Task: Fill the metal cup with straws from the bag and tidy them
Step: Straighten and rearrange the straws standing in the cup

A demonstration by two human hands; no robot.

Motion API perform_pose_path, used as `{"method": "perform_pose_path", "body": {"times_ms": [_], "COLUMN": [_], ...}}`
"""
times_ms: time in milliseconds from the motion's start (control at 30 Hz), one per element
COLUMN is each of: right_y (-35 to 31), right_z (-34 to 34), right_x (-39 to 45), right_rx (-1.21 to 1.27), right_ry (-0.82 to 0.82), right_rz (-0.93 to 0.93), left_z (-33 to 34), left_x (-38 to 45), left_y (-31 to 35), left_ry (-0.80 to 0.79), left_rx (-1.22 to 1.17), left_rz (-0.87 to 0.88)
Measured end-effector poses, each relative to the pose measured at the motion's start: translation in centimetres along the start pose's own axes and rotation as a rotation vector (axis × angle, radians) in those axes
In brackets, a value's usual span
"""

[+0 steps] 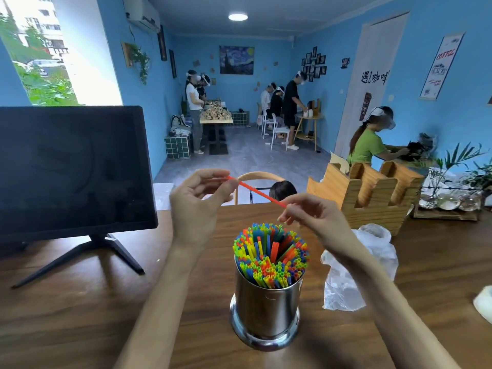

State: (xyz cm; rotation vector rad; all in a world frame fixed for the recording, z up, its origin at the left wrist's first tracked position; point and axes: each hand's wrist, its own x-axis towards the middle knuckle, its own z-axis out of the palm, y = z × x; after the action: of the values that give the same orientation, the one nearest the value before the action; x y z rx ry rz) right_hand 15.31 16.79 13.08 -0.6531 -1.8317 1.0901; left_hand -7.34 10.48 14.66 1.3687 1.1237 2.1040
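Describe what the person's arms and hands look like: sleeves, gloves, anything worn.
Both forearms are bare up to the frame edge, with no sleeve in view. The left hand and right hand wear no gloves, and no rings, watch or bracelet show. The right hand's fingernails look lightly tinted, though too small to confirm.

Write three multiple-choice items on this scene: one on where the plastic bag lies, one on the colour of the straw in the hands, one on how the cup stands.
1. The plastic bag lies:
A. right of the metal cup
B. under the monitor
C. inside the cup

2. The straw held by both hands is:
A. blue
B. red
C. green

3. The cup is:
A. tipped over
B. empty
C. upright, packed with straws

Answers: A, the bag sits crumpled right of the cup; B, the left hand and right hand pinch a red straw; C, coloured straws fill it.
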Motion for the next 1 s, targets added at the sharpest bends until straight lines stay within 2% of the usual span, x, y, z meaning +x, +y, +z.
{"method": "perform_pose_path", "body": {"times_ms": [67, 133, 233, 400, 533, 600, 667, 700, 767, 867, 1000], "right_y": [-1.0, -1.2, -1.1, -1.1, -1.2, -1.1, -1.1, -1.2, -1.2, -0.8, 0.2], "right_z": [-1.5, -2.2, -2.4, -3.9, -4.5, -4.0, -3.6, -3.6, -3.6, -3.1, -1.3], "right_x": [0.1, 0.4, 0.9, 1.1, 1.6, 1.7, 2.0, 2.1, 2.1, 1.7, 1.1], "right_rx": [0.223, 0.327, 0.334, 0.273, 0.544, 0.616, 0.584, 0.538, 0.426, 0.230, -0.006], "right_ry": [0.107, 0.186, 0.241, 0.216, 0.275, 0.330, 0.414, 0.453, 0.485, 0.398, 0.215], "right_rz": [0.055, 0.107, 0.187, 0.376, 0.376, 0.298, 0.201, 0.158, 0.104, 0.069, 0.018], "left_z": [-0.8, -1.1, -1.1, -1.4, -1.6, -1.7, -1.6, -1.5, -1.5, -1.8, -1.7], "left_x": [-0.3, -0.6, -0.9, -0.3, -0.3, -0.6, -0.8, -0.9, -0.6, -0.3, -0.5], "left_y": [-0.4, -1.1, -1.8, -2.3, -2.7, -2.8, -3.0, -3.2, -3.7, -4.8, -5.4], "left_ry": [-0.078, -0.202, -0.316, -0.314, -0.310, -0.441, -0.614, -0.632, -0.518, -0.388, -0.470], "left_rx": [-0.036, 0.041, 0.156, 0.196, 0.213, 0.279, 0.301, 0.283, 0.290, 0.412, 0.503], "left_rz": [-0.129, -0.203, -0.195, -0.149, -0.146, -0.189, -0.261, -0.268, -0.248, -0.282, -0.386]}}
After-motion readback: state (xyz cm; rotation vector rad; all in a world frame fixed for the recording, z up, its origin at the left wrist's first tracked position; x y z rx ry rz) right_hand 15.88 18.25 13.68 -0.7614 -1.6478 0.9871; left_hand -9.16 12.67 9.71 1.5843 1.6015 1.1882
